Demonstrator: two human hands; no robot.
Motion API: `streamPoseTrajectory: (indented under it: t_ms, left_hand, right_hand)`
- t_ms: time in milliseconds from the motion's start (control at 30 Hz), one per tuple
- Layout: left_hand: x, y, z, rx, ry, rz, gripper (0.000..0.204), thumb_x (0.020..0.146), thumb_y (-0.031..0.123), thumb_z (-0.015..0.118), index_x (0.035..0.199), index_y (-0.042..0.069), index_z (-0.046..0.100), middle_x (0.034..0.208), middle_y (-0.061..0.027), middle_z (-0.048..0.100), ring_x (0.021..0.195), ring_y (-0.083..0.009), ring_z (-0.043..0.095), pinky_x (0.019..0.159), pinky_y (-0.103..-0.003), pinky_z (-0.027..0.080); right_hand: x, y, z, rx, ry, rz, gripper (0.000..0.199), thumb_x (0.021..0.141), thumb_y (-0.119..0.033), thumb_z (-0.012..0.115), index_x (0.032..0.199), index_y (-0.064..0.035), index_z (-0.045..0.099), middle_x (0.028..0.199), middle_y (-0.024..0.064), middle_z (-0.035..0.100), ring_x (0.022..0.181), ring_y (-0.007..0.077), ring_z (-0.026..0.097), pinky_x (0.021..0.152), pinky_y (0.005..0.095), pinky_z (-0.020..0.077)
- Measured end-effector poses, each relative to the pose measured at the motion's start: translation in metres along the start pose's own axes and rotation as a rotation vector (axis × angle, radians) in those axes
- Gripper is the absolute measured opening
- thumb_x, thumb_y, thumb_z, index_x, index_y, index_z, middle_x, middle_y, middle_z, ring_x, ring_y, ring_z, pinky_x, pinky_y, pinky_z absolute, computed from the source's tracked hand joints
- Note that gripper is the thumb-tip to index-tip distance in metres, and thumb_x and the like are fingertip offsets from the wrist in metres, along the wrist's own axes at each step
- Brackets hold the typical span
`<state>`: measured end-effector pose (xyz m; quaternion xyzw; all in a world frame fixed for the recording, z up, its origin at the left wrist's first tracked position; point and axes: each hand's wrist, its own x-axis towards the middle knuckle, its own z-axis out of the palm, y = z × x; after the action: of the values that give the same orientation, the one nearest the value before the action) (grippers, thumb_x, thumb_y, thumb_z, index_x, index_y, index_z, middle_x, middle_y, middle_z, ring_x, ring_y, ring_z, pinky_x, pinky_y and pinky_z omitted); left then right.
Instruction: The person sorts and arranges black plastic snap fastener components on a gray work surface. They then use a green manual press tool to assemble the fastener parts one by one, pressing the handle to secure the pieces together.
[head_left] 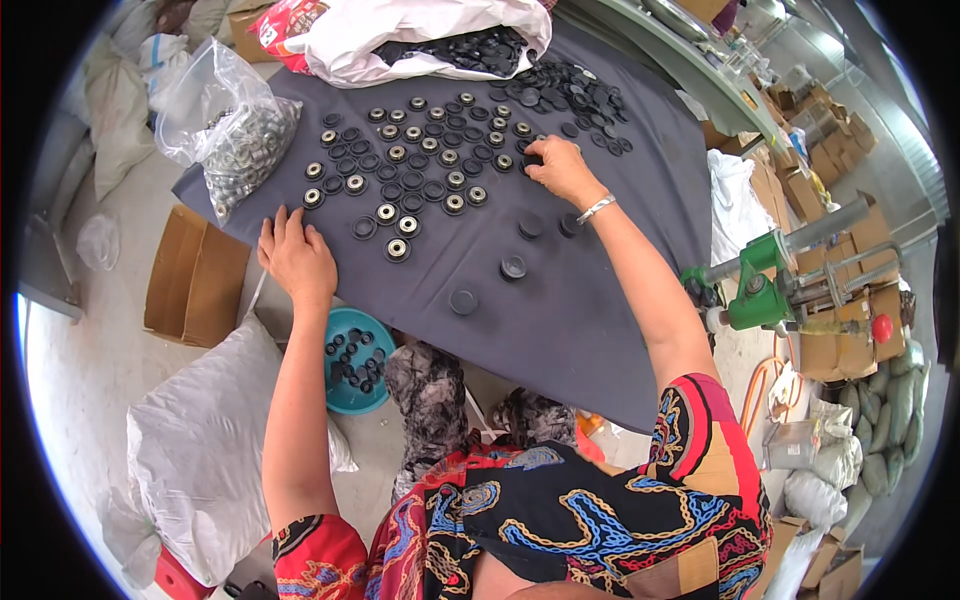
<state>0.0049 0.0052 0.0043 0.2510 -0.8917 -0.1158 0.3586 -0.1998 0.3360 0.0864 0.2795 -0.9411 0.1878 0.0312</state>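
Note:
On the dark grey tablecloth (pixel 480 270), my left hand (pixel 297 257) lies near the left edge, fingers stretched out and holding nothing. My right hand (pixel 565 170), with a silver bracelet at its wrist, pinches a small black round piece at the right side of a spread of rings. Its fingertips partly hide that piece. The spread mixes black plastic rings (pixel 411 181) with others that have metal bearings (pixel 397 248) set in them. Closer to me stand several black capped pieces (pixel 513 267), apart from one another. Loose black discs (pixel 560 90) are heaped beyond my right hand.
A white sack (pixel 340 45) of black parts lies open at the far edge. Left of it stands a clear bag (pixel 245 150) of metal bearings. Below the table are a teal basin (pixel 357 400) with black parts and a cardboard box (pixel 195 275). Green machinery (pixel 755 290) stands right.

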Motion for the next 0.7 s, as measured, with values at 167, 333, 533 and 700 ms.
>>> streamPoseTrajectory:
  t_ms: [167, 333, 533, 700]
  left_hand:
    - [0.0, 0.0, -0.002, 0.004, -0.009, 0.001, 0.03, 0.089, 0.014, 0.055, 0.116, 0.008, 0.065, 0.134, -0.0104, 0.056, 0.131, -0.0339, 0.042, 0.111, -0.049, 0.025]
    - [0.0, 0.001, 0.001, 0.002, -0.011, -0.015, 0.03, 0.089, 0.013, 0.054, 0.116, 0.007, 0.065, 0.134, -0.0109, 0.056, 0.131, -0.0342, 0.041, 0.111, -0.049, 0.024]
    - [0.0, -0.001, -0.001, -0.015, -0.01, -0.017, 0.029, 0.089, 0.013, 0.054, 0.116, 0.007, 0.065, 0.134, -0.0117, 0.056, 0.132, -0.035, 0.041, 0.112, -0.05, 0.023]
    - [0.001, 0.004, 0.0, -0.025, -0.02, -0.009, 0.029, 0.089, 0.013, 0.054, 0.116, 0.006, 0.065, 0.135, -0.012, 0.056, 0.131, -0.0354, 0.041, 0.112, -0.049, 0.023]
  right_hand:
    - [0.004, 0.001, 0.0, -0.045, 0.01, -0.02, 0.033, 0.075, -0.015, 0.072, 0.104, 0.0017, 0.069, 0.1, 0.0213, 0.066, 0.098, 0.0366, 0.063, 0.087, 0.0409, 0.0502]
    - [-0.028, 0.007, -0.011, -0.114, -0.052, 0.033, 0.033, 0.076, -0.018, 0.072, 0.102, 0.0013, 0.07, 0.098, 0.0214, 0.066, 0.097, 0.0372, 0.063, 0.086, 0.0415, 0.0506]
    - [-0.009, -0.015, -0.017, -0.189, 0.055, 0.01, 0.029, 0.082, -0.021, 0.065, 0.104, -0.0028, 0.069, 0.101, 0.0205, 0.064, 0.097, 0.0349, 0.063, 0.086, 0.0429, 0.0505]
    - [0.025, -0.005, 0.016, -0.324, 0.047, 0.019, 0.024, 0.086, -0.01, 0.054, 0.105, -0.0043, 0.068, 0.1, 0.0222, 0.064, 0.097, 0.0367, 0.063, 0.085, 0.0444, 0.0515]
